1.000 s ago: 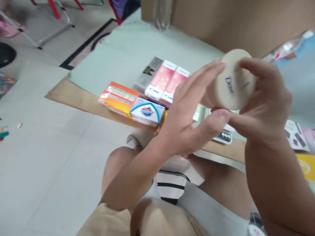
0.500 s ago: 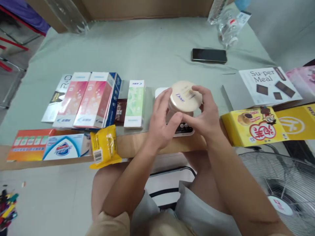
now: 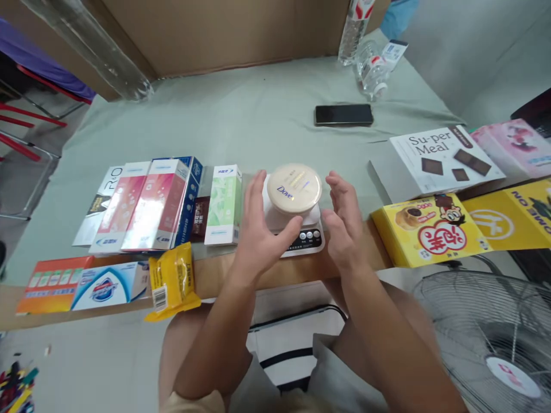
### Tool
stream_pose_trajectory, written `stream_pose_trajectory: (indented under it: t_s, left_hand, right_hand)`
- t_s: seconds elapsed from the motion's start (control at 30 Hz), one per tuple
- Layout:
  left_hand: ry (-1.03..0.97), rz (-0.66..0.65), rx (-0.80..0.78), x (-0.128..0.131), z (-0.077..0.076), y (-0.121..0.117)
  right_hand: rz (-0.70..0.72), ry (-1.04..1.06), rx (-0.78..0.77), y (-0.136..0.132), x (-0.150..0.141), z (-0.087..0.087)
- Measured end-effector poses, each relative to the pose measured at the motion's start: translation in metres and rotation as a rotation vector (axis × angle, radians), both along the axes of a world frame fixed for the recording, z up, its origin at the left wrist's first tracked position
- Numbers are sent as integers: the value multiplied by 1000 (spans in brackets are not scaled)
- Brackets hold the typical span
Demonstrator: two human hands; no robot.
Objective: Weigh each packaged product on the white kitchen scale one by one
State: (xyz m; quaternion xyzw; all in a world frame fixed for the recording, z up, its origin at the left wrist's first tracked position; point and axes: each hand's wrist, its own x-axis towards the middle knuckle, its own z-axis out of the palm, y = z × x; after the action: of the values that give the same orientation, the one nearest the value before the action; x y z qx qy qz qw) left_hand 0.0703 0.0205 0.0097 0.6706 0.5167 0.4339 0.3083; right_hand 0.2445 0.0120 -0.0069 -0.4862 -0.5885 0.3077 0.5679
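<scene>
A round cream-coloured Dove jar (image 3: 294,189) stands upright on a white kitchen scale (image 3: 317,243) near the table's front edge. My left hand (image 3: 262,229) is beside the jar on its left, fingers apart and thumb reaching across the front of the scale. To the right of the jar, my right hand (image 3: 344,221) is open with its fingers raised, a gap between it and the lid. Neither hand grips the jar. Part of the scale's button panel is hidden behind my left thumb. A green-and-white box (image 3: 224,205) lies just left of my left hand.
On the left are pink boxes (image 3: 155,203), a blue-and-white soap box (image 3: 107,285) and a yellow packet (image 3: 172,281). On the right, a Su-per Meal box (image 3: 443,163) lies behind a yellow snack box (image 3: 430,230). A phone (image 3: 343,115) and plastic bottles (image 3: 371,71) are farther back. A fan (image 3: 486,332) stands below right.
Both hands have come off the jar and spread apart, leaving it on the scale. The whole view has shifted, so the table's things appear lower.
</scene>
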Motion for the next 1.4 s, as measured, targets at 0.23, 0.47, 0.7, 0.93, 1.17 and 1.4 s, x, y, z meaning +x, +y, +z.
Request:
stream_pose_trajectory:
  t_s: [0.23,0.47,0.7,0.93,1.17,1.4]
  left_hand:
    - [119,22,30,15,8,5]
    - [280,39,-57,14,27,12]
    - [535,281,-219,52,71,27]
    - [551,180,-107,117,122,83]
    - [502,-283,73,257,142,183]
    - [700,-528,50,355,109,253]
  right_hand:
    - [-21,-21,-70,-6,9,21]
    - [34,-56,-170,-6,35,49]
    - [-70,-28,-204,-10,79,67]
    - [-151,57,-135,-4,106,76]
    - [-448,-112,-278,11,125,71]
    - [-511,-186,-421,17,136,59]
